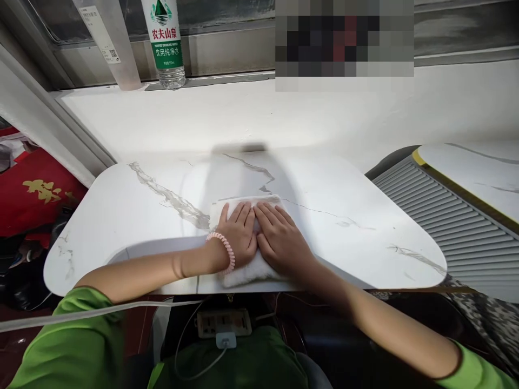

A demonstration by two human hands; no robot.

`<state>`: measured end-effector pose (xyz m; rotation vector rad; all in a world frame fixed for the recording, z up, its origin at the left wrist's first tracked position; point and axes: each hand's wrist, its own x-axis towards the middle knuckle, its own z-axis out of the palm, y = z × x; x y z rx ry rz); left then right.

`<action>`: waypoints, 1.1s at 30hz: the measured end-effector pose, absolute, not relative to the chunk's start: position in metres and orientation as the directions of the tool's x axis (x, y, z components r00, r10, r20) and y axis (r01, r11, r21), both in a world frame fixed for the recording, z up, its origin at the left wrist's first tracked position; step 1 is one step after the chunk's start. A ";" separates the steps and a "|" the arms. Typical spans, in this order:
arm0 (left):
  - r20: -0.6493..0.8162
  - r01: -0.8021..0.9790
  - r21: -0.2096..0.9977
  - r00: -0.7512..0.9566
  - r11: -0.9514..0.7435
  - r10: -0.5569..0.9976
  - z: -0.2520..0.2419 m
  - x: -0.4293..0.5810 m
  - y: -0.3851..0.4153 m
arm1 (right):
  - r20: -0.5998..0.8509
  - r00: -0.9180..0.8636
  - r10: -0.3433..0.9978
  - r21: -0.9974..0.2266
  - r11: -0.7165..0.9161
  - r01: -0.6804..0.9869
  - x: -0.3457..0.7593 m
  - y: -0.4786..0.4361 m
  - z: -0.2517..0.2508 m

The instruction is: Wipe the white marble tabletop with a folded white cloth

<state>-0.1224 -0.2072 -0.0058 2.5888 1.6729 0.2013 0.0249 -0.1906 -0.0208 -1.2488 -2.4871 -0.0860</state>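
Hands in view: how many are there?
2: the left hand and the right hand, side by side, palms down on the white cloth. The pixelated patch at the top may hide others.

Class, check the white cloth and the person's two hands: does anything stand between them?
Nothing visible does: the left hand and right hand rest directly on the white cloth, atop the marbled table.

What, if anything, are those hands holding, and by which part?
Nothing appears gripped: the left hand and right hand lie palm down, side by side, on top of the white cloth, which rests on the table.
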 end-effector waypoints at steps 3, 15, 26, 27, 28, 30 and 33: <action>0.038 0.909 0.113 0.400 -0.402 0.916 -0.005 -0.133 -0.170 | 0.333 -0.522 0.785 -0.143 0.589 0.795 0.012 -0.157 -0.020; 0.048 0.962 0.131 0.234 -0.239 0.971 0.002 -0.187 -0.033 | 0.410 -0.443 0.797 -0.285 0.573 0.768 -0.061 -0.001 -0.025; 0.087 0.954 0.094 0.277 -0.285 0.957 -0.003 -0.187 -0.082 | 0.375 -0.506 0.777 -0.192 0.599 0.777 -0.049 -0.059 -0.021; 0.095 0.951 0.088 0.289 -0.297 0.953 -0.003 -0.186 -0.094 | 0.360 -0.508 0.782 -0.182 0.593 0.784 -0.048 -0.072 -0.020; 0.104 0.947 0.080 0.304 -0.313 0.947 -0.003 -0.186 -0.108 | 0.344 -0.507 0.790 -0.171 0.584 0.794 -0.046 -0.087 -0.019; 0.127 0.934 0.064 0.341 -0.351 0.931 -0.004 -0.185 -0.139 | 0.321 -0.505 0.801 -0.150 0.569 0.808 -0.043 -0.121 -0.018; 0.159 0.923 0.041 0.372 -0.382 0.915 -0.005 -0.184 -0.190 | 0.314 -0.551 0.773 -0.130 0.610 0.781 -0.036 -0.170 -0.017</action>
